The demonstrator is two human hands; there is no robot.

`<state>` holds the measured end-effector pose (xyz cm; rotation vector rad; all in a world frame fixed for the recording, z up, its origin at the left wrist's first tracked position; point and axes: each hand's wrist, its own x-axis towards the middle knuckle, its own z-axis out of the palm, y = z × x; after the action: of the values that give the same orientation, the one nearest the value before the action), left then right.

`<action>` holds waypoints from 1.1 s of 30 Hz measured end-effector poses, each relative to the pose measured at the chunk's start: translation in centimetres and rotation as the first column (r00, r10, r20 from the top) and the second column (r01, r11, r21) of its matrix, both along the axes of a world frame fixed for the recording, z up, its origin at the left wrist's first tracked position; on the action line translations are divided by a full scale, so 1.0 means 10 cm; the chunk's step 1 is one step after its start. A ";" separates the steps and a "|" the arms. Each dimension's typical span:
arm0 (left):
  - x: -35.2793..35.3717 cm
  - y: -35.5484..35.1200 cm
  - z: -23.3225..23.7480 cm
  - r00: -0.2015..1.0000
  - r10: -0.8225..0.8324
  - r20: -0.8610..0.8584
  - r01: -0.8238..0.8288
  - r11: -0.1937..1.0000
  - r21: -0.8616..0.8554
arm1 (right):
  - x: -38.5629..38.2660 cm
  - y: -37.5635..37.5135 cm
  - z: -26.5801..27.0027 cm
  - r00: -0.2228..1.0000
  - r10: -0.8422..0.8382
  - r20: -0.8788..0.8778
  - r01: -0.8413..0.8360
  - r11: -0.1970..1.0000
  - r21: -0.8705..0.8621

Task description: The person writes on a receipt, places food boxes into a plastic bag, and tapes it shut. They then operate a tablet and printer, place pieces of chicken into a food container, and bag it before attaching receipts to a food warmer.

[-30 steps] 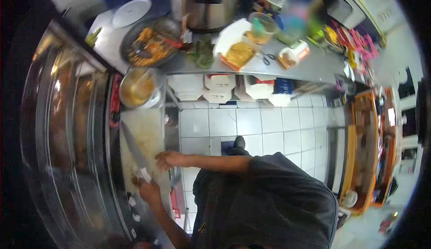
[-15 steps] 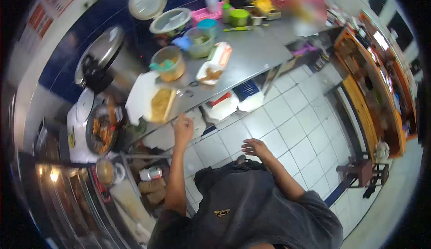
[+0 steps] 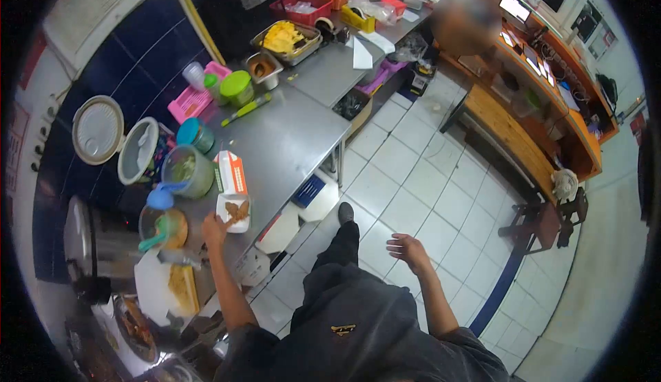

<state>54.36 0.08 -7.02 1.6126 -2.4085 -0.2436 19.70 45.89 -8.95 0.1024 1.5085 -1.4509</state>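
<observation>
My left hand (image 3: 215, 232) is at the counter's front edge, beside the open white box with brown pieces of food (image 3: 237, 211). Its fingers are partly hidden, and whether they hold anything does not show. My right hand (image 3: 407, 250) hangs over the tiled floor with its fingers spread and nothing in it. Near my left hand stand a tub with a teal-handled utensil (image 3: 164, 226) and a white open box of yellowish food (image 3: 182, 288). Behind them is a clear tub of green contents (image 3: 187, 170).
The steel counter (image 3: 289, 134) bears a green-lidded container (image 3: 237, 87), a tray of yellow food (image 3: 284, 39) and baskets. Open boxes (image 3: 279, 229) sit below its edge. A wooden bench (image 3: 506, 130) and a stool (image 3: 540, 227) stand at the right. A blurred person (image 3: 468, 27) is at the back.
The view has turned and shifted toward the right of the counter. My left hand has gone from near the yellowish food to beside the box of brown pieces. My right hand stays spread.
</observation>
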 end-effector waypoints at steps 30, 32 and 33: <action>-6.06 -0.79 0.09 0.732 0.470 -0.494 -0.473 0.872 0.127 | -4.98 -5.35 0.42 0.087 0.400 -0.912 -0.742 0.637 0.209; -6.16 -1.07 0.14 0.748 0.523 -0.409 -0.514 0.846 0.142 | -4.84 -5.73 0.41 -0.059 0.221 -0.974 -0.736 0.649 0.192; -6.20 -1.19 0.12 0.744 0.544 -0.388 -0.536 0.833 0.139 | -4.77 -5.84 0.47 -0.043 0.228 -0.973 -0.755 0.630 0.182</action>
<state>-7.67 -11.86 -5.79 1.9516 -1.5484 -0.4444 -28.04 -12.54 -4.27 -1.9318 1.7197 -1.0391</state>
